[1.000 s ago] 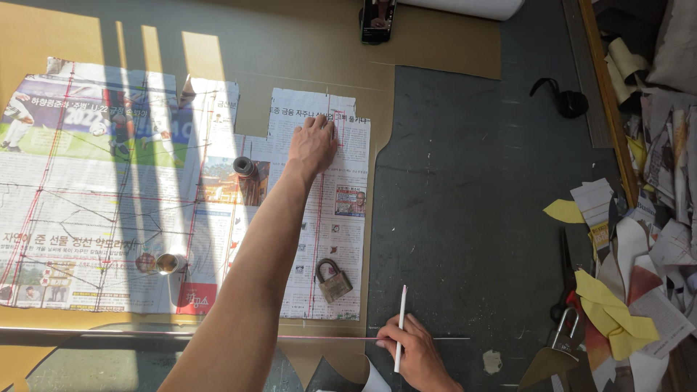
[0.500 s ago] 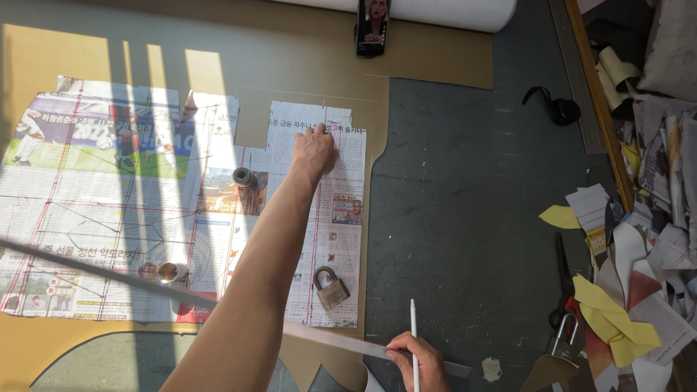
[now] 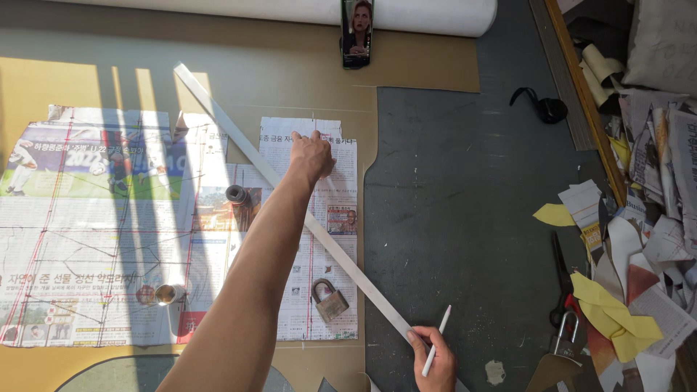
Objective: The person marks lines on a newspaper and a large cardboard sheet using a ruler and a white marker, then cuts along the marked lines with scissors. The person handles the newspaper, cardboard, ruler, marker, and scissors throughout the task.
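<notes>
Sunlit tan sheet material (image 3: 87, 87) covers the work surface, with a dark grey sheet (image 3: 472, 218) to the right and a white roll (image 3: 421, 14) along the top edge. Spread newspaper (image 3: 94, 239) lies across the tan sheet, weighted by a padlock (image 3: 330, 300) and small metal cylinders (image 3: 237, 194). A long pale ruler (image 3: 341, 254) runs diagonally over the paper. The left hand (image 3: 312, 156) lies flat, fingers spread, pressing the newspaper just beside the ruler. The right hand (image 3: 433, 357) holds the ruler's lower end down while pinching a white pencil (image 3: 438, 338), tip upward. A phone (image 3: 356, 33) stands against the roll; paper scraps (image 3: 639, 239) are heaped at the right.
</notes>
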